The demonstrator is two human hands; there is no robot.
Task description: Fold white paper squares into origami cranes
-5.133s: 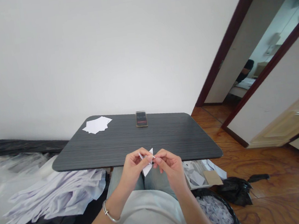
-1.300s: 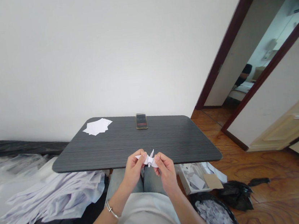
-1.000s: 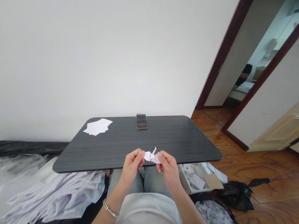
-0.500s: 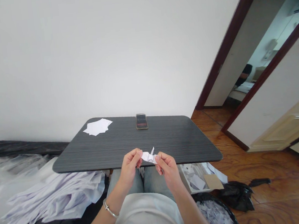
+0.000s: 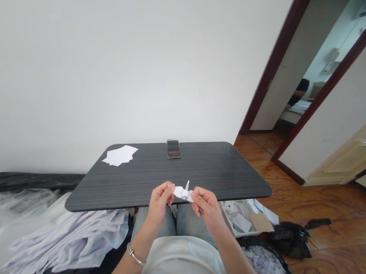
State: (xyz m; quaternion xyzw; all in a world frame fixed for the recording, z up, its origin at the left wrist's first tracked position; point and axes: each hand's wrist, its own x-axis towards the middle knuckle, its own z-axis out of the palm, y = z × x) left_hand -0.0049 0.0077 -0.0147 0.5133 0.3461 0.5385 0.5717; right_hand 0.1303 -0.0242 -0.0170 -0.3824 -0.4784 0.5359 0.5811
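Observation:
A small white paper crane, folded from paper, is stretched between my two hands just above the near edge of the dark table. One thin folded point of it sticks up near its right end. My left hand pinches its left end between thumb and fingers. On the other side, my right hand grips the right end, thumb on top and fingers curled beneath. My fingertips hide both ends of the paper.
Several white paper sheets lie at the table's far left. A phone rests at the back. Below right are a box of papers, a black-rimmed bag of folded paper pieces and a black plastic bag. White cloth lies heaped at left.
Almost nothing differs. My right hand has shifted very slightly right and down; both hands keep hold of the paper crane.

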